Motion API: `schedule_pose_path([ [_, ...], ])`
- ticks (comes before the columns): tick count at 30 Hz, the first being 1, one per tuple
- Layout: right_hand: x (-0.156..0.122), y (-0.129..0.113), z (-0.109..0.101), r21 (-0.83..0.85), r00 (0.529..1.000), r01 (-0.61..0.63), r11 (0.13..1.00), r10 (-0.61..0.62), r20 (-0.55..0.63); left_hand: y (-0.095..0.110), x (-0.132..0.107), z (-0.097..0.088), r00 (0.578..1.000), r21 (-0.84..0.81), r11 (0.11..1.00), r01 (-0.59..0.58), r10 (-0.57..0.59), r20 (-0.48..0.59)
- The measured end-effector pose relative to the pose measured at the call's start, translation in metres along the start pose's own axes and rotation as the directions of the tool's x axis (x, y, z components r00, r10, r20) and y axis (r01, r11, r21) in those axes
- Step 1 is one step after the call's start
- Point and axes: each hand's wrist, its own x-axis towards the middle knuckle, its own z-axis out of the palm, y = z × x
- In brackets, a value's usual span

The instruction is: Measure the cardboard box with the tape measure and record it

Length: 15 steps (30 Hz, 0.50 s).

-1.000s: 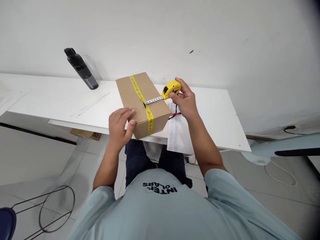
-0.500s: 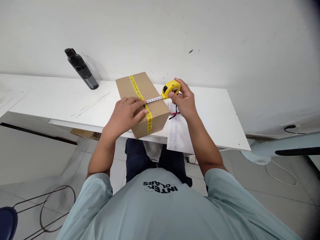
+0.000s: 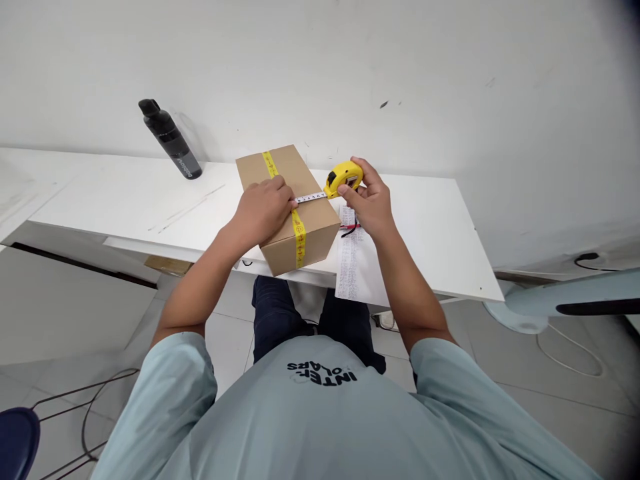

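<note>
A cardboard box (image 3: 313,219) with a strip of yellow printed tape (image 3: 299,235) along its top and front side lies on the white table. My right hand (image 3: 373,200) grips a yellow tape measure (image 3: 344,179) just off the box's right edge. Its short white blade (image 3: 312,197) is drawn out leftward across the box top. My left hand (image 3: 266,208) rests on the box, fingers bent and closed at the blade's end, which they hide. A black wrist strap (image 3: 351,229) dangles from the tape measure over the paper.
A sheet of paper (image 3: 357,273) with handwriting overhangs the front edge of the table (image 3: 430,227), a red pen (image 3: 346,227) on it. At the back left stands a black bottle (image 3: 173,141). A dark blue stool seat (image 3: 19,440) is at lower left.
My left hand has gone from lying spread over the yellow tape to closed fingers at the end of the blade. My right hand still holds the tape measure in nearly the same place.
</note>
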Motion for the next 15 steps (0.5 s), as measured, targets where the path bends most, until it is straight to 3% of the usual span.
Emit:
schedule_pose_path([
  [4, -0.003, 0.003, 0.002, 0.009, 1.000, -0.004, 1.000, 0.004, -0.005, -0.005, -0.004, -0.003, 1.000, 0.004, 1.000, 0.007, -0.007, -0.002],
  [8, -0.010, 0.009, 0.003, 0.009, 1.000, 0.011, 1.000, -0.010, -0.006, -0.026, -0.027, -0.016, 0.995, 0.012, 1.000, 0.018, -0.016, -0.093],
  [12, -0.021, 0.018, 0.004, -0.005, 0.999, -0.043, 0.999, 0.043, 0.016, -0.057, -0.067, -0.025, 0.969, -0.120, 0.982, 0.146, -0.166, -0.184],
  [15, -0.028, 0.023, 0.008, 0.049, 0.993, -0.118, 0.992, 0.116, 0.035, -0.077, -0.092, -0.020, 0.945, -0.272, 0.943, 0.193, -0.253, -0.208],
])
